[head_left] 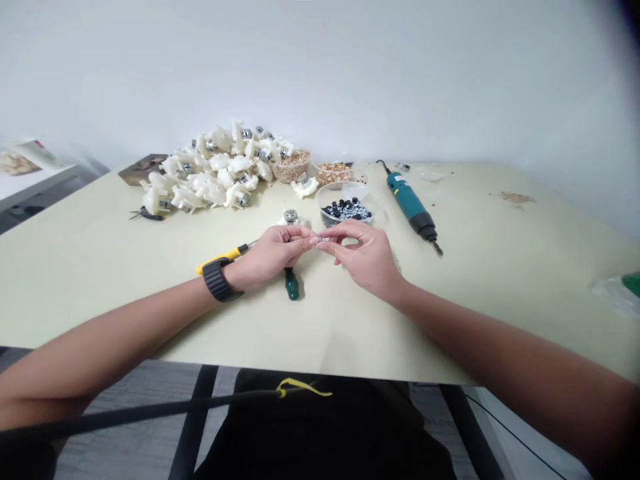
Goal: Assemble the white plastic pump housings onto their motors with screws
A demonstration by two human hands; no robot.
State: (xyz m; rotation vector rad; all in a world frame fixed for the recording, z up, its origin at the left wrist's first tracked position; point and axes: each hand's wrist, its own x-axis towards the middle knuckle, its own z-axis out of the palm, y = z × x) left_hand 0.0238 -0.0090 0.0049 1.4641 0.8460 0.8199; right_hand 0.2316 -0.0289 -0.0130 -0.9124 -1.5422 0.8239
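Observation:
My left hand (273, 255) and my right hand (367, 259) meet above the middle of the table, thumbs and forefingers pinched together. Between the fingertips shows a tiny silvery piece (320, 239), too small to name. Partly hidden behind my left hand is a white plastic part with a round grey metal piece (291, 216). A yellow-handled screwdriver (223, 259) lies by my left wrist, and a green handle (291, 285) pokes out below that hand. Just beyond my right fingers stands a clear tub (370, 193) of small black and silvery parts.
A heap of white plastic parts (215, 173) fills the back left, near pliers (147, 213). Two tubs of small brownish pieces (293, 167) stand beside it. On the right lies a green power screwdriver (410, 203) with a cord. A black cable with a yellow tie (303, 385) crosses in front.

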